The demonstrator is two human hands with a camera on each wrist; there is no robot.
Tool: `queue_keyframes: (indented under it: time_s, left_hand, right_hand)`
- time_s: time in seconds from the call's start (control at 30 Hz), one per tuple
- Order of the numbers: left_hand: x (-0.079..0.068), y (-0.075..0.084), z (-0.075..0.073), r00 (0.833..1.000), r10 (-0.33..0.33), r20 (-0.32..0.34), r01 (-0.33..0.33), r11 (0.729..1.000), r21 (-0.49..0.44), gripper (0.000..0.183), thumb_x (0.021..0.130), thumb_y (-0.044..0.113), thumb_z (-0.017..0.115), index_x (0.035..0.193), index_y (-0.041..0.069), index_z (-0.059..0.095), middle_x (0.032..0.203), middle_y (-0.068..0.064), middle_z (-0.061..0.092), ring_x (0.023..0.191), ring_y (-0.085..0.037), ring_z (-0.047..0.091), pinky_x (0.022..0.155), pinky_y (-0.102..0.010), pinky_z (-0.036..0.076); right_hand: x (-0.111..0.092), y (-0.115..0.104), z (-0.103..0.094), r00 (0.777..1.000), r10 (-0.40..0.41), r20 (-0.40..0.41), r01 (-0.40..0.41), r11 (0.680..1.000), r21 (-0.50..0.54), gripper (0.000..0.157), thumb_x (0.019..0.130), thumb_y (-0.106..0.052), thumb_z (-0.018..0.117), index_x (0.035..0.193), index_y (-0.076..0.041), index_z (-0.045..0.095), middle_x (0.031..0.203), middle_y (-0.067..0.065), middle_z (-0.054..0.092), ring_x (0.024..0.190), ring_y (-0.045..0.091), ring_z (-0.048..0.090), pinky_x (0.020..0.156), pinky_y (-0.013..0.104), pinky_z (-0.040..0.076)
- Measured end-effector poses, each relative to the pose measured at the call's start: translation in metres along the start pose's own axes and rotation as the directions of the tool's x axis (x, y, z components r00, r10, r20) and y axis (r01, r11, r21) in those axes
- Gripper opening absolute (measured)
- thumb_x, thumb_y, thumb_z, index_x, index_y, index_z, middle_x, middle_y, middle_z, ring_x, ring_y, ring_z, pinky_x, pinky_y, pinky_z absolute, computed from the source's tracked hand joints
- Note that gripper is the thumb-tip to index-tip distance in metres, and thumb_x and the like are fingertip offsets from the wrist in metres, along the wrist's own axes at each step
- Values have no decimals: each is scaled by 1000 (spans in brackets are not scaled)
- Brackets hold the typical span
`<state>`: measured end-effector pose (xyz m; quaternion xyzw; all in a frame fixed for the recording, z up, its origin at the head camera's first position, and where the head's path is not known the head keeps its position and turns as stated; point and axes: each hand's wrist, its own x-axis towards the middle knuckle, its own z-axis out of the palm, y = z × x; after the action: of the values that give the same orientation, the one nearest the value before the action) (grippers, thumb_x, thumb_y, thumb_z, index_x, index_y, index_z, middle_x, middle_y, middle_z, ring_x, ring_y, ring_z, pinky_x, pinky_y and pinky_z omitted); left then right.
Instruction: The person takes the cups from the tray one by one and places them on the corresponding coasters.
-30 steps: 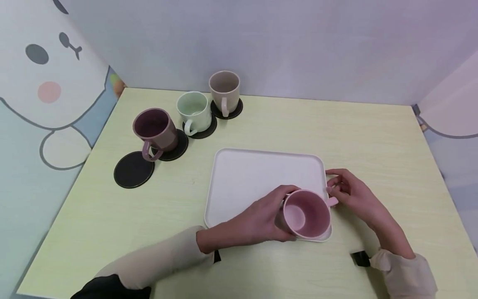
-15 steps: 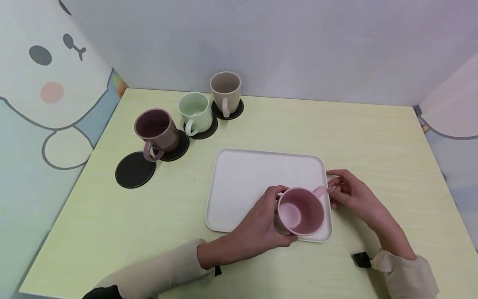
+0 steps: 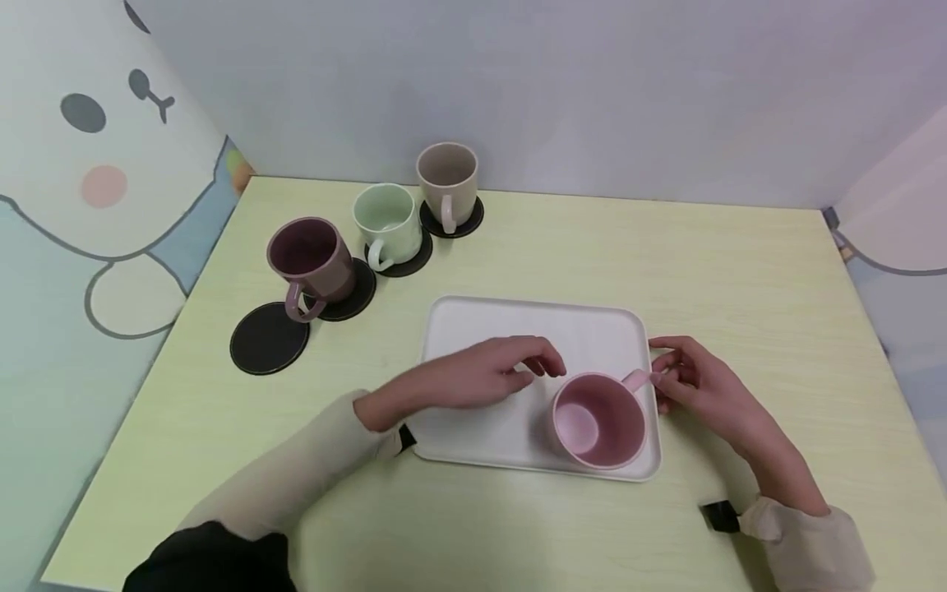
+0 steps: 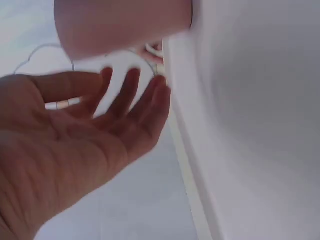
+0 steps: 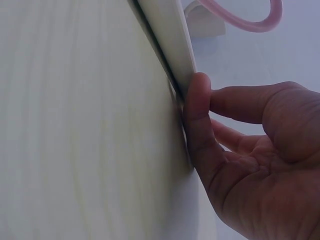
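A pink mug (image 3: 598,421) stands upright on the right part of a white tray (image 3: 491,329), its handle pointing to the upper right. My left hand (image 3: 484,374) hovers over the tray just left of the mug, holding nothing. In the left wrist view its fingers are loosely bent, and the mug's side (image 4: 120,25) shows apart from them. My right hand (image 3: 691,382) is at the tray's right edge, close to the mug handle. Thumb and bent fingers (image 5: 200,115) meet at the tray's rim (image 5: 172,40) in the right wrist view.
At the back left, a dark purple mug (image 3: 314,263), a pale green mug (image 3: 388,222) and a beige mug (image 3: 447,181) stand on black coasters. A bare black coaster (image 3: 270,339) lies left of them. A pale wall (image 3: 555,99) rises behind the table.
The mug shifted slightly left and its handle turned upward, onto the tray. My left hand has let go of it and moved left and up. The right hand stays at the tray edge.
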<state>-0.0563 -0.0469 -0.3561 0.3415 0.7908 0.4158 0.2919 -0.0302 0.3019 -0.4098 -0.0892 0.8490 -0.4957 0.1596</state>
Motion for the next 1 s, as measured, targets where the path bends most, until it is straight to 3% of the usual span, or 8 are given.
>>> queue_keyframes:
  time_s: [0.2,0.37,0.5,0.77,0.9,1.0]
  left_hand:
    - [25,-9,-31,984,90,151,-91,996,4,26,111,17,50,132,10,63,131,-6,68,119,-11,62,102,-27,51]
    - [52,-7,-45,960,170,224,-159,985,-63,21,109,17,54,127,11,65,128,-8,68,122,-20,64,98,-27,55]
    - [73,0,-52,939,215,269,-205,977,-66,19,108,19,56,123,14,67,127,-8,69,123,-22,64,100,-26,53]
    - [109,10,-41,883,296,364,-260,955,-144,21,108,20,57,126,15,67,128,-3,68,126,-17,61,107,-25,50]
    - [124,15,-27,835,327,442,-297,945,-137,26,108,22,57,131,17,67,130,6,66,124,-6,58,109,-22,47]
    - [133,18,-18,799,326,506,-307,944,-122,27,108,24,57,131,17,68,126,7,65,114,-4,57,101,-19,48]
  right_hand:
    - [1,2,-1,1000,4,7,-4,1000,5,48,104,-3,61,148,0,42,105,7,61,76,17,67,66,29,61]
    - [0,1,-2,1000,3,1,-3,1000,-2,48,103,1,61,147,0,43,105,-2,61,76,17,66,66,29,61]
    - [-1,1,-3,1000,-3,4,3,1000,12,49,102,1,62,147,0,42,104,-4,61,76,17,67,66,29,61]
    - [-1,1,-4,1000,-8,12,8,1000,27,47,103,-2,62,146,-3,43,106,0,62,78,18,67,68,29,62]
    - [-2,3,-4,1000,-26,3,26,1000,3,44,103,-5,63,144,-9,47,106,-1,64,79,17,68,70,27,60]
    - [-2,5,-3,999,-49,-1,49,999,-6,42,103,-3,62,142,-11,49,105,-5,66,79,17,68,70,25,59]
